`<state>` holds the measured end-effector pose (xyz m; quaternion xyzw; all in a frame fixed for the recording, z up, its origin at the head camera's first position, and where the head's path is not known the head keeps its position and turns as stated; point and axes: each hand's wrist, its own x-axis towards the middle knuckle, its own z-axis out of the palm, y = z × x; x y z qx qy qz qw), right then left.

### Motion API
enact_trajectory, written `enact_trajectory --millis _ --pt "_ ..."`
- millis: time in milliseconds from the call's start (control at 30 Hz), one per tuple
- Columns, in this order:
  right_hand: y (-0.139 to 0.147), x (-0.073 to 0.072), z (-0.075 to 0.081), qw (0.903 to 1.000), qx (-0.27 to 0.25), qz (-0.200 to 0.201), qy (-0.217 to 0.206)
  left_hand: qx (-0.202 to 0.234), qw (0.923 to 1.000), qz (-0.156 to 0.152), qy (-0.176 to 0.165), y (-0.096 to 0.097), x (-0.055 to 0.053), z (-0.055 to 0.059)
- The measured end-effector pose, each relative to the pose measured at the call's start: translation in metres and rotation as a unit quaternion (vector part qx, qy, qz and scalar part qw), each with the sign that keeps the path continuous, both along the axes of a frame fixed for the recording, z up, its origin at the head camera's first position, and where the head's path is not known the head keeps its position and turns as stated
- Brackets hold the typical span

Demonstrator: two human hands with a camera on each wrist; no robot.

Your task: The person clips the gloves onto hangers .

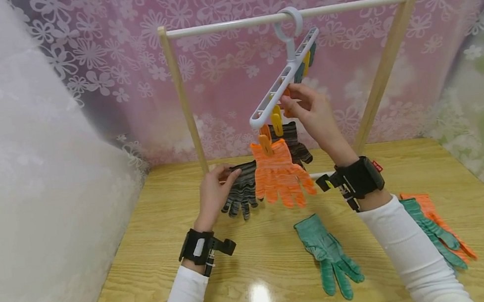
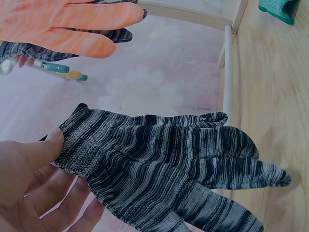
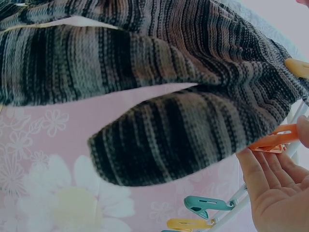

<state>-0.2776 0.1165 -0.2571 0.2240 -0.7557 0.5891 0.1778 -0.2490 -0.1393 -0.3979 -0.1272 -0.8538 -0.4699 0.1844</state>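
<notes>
A white clip hanger [image 1: 282,89] hangs tilted from the white rod [image 1: 342,6] of a wooden rack. An orange glove [image 1: 278,174] and, behind it, a dark striped glove [image 1: 297,147] hang from its clips. My right hand [image 1: 292,101] is raised to the hanger and pinches an orange clip [image 3: 273,140] between thumb and fingers, beside the hanging dark glove [image 3: 169,96]. My left hand [image 1: 227,175] holds a grey-black striped glove [image 2: 169,164] by its cuff, just left of the orange glove [image 2: 72,29] and low over the table.
A green glove [image 1: 330,255] lies on the wooden table [image 1: 147,261] in front of me. A green and an orange glove [image 1: 439,233] lie at the right, partly under my sleeve. Teal [image 3: 207,205] and yellow [image 3: 186,224] clips hang free. Curtains close in on all sides.
</notes>
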Motion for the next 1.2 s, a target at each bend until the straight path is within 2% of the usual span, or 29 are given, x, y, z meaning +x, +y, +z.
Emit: enact_trajectory --millis 133,400,633,967,1200 --pt "0.001 0.000 0.001 1.0000 0.009 -0.003 -0.001 0.004 1.0000 0.002 -0.002 0.002 -0.001 0.002" --pt "0.002 0.002 0.000 1.0000 -0.003 -0.002 -0.005 -0.018 0.9998 0.000 0.012 0.006 -0.005 0.010" --pt "0.001 0.000 -0.001 1.0000 0.001 -0.003 -0.003 -0.026 0.9997 0.001 0.001 0.008 -0.009 0.018" --pt "0.001 -0.001 -0.002 1.0000 -0.005 0.002 -0.005 -0.039 0.9985 -0.026 0.029 0.013 -0.018 0.031" --pt "0.001 -0.001 -0.001 0.9999 -0.007 0.005 -0.007 -0.033 0.9981 -0.044 0.029 0.018 -0.024 0.036"
